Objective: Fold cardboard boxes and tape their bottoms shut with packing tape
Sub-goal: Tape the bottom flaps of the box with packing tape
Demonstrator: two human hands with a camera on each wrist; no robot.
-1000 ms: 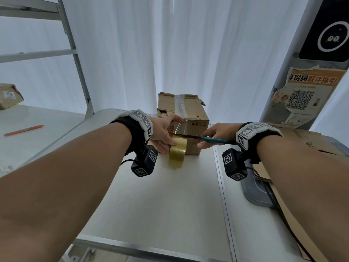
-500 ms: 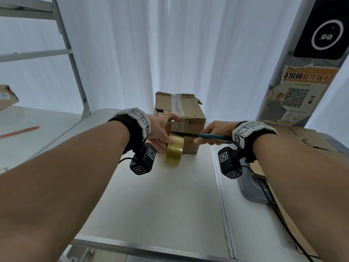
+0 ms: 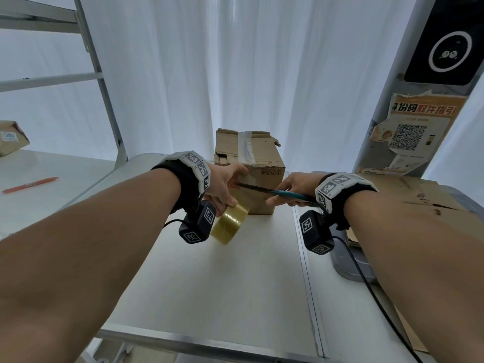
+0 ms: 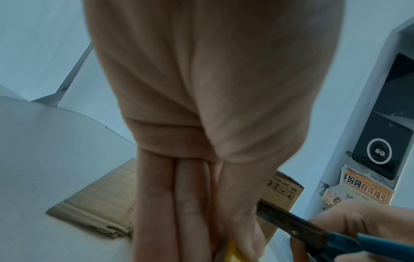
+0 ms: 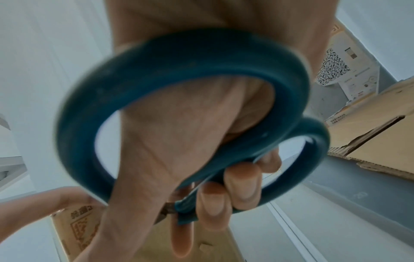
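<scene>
A worn brown cardboard box (image 3: 264, 163) stands at the far end of the white table (image 3: 222, 284), with a clear tape strip (image 3: 246, 148) running over its top. My left hand (image 3: 230, 189) is against the box's front and holds a yellowish tape roll (image 3: 229, 224) that hangs below it. My right hand (image 3: 277, 197) grips teal-handled scissors (image 3: 296, 196); their dark blades (image 3: 254, 188) lie across the box front and point at the left hand. The right wrist view shows my fingers wrapped round the scissor handles (image 5: 179, 106). The tape between roll and box is too faint to see.
Flattened cardboard (image 3: 419, 195) lies at the right beside a grey pillar with a QR poster (image 3: 413, 132). A grey base (image 3: 351, 265) sits under my right forearm. On the left shelf (image 3: 65, 174) lie an orange pen (image 3: 31, 184) and a small box (image 3: 10, 137).
The tape roll has swung lower and a little left, away from the box front. The scissor blades have reached further left toward my left hand. The box has stayed put.
</scene>
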